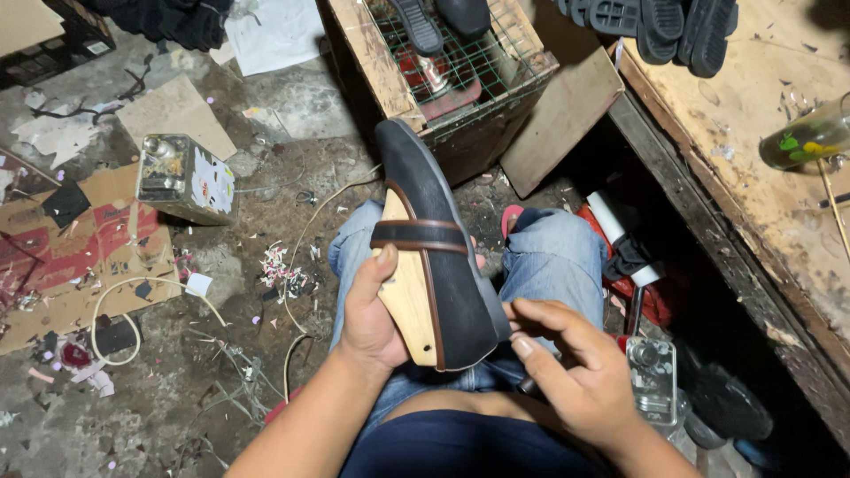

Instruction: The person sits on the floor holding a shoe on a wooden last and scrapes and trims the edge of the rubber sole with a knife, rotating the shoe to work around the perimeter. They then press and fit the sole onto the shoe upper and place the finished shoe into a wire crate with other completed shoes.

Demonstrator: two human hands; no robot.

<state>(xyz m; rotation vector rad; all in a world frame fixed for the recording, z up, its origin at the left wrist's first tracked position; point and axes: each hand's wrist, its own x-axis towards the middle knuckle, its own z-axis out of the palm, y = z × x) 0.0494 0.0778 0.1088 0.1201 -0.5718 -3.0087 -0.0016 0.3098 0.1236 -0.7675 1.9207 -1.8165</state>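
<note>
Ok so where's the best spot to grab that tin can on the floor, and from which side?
Take the rectangular metal can across its two broad flat faces, coming down from above. It stands upright on the littered floor, its capped top facing up and clear, so the flat sides probably give a steadier hold than the narrow edges.

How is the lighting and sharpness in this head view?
Head view: lit from above, bright on the shoe and both hands, left and right; deep shadow under the workbench at right; frame sharp, edges bowed slightly by a wide lens.
</note>
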